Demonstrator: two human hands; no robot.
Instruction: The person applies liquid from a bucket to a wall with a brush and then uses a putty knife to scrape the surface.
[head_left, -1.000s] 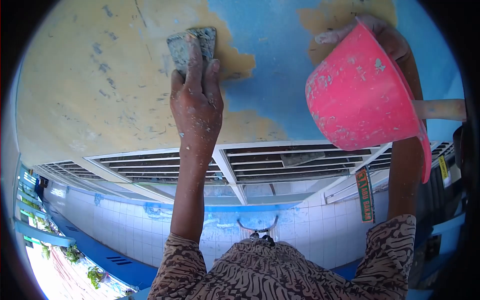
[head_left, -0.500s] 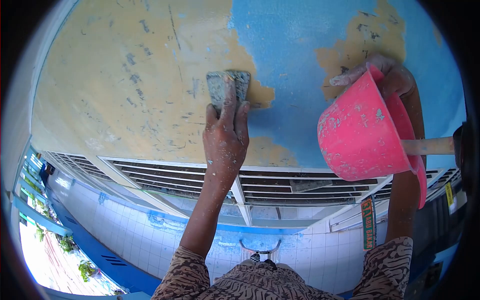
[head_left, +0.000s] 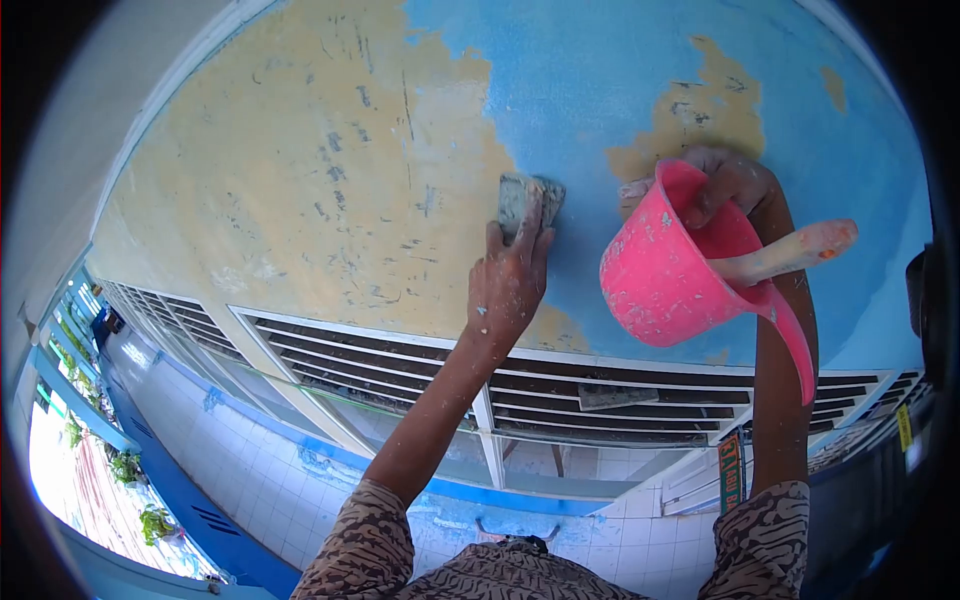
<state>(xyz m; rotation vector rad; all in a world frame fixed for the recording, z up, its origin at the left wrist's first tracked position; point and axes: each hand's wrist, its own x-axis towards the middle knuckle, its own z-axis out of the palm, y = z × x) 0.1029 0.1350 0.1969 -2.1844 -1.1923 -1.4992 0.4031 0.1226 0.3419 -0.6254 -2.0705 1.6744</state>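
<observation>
Left hand [head_left: 508,285] pressing one sanding block [head_left: 527,203] at the blue paint's edge on the wall [head_left: 300,170], right hand [head_left: 730,185] gripping one pink bucket [head_left: 665,275] by its rim, one wooden stick [head_left: 790,252] inside.

The grey rectangular sanding block [head_left: 528,203] is half covered by the left hand [head_left: 508,285]. The pale wooden handle's [head_left: 790,252] working end is hidden inside the pink plastic bucket [head_left: 668,275]. The green hanging sign's [head_left: 733,470] lettering is unreadable.

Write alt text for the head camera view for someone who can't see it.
The left hand presses a grey sanding block against a wall of peeling blue paint over yellow. The right hand grips the rim of a pink bucket with a wooden handle sticking out.
</observation>
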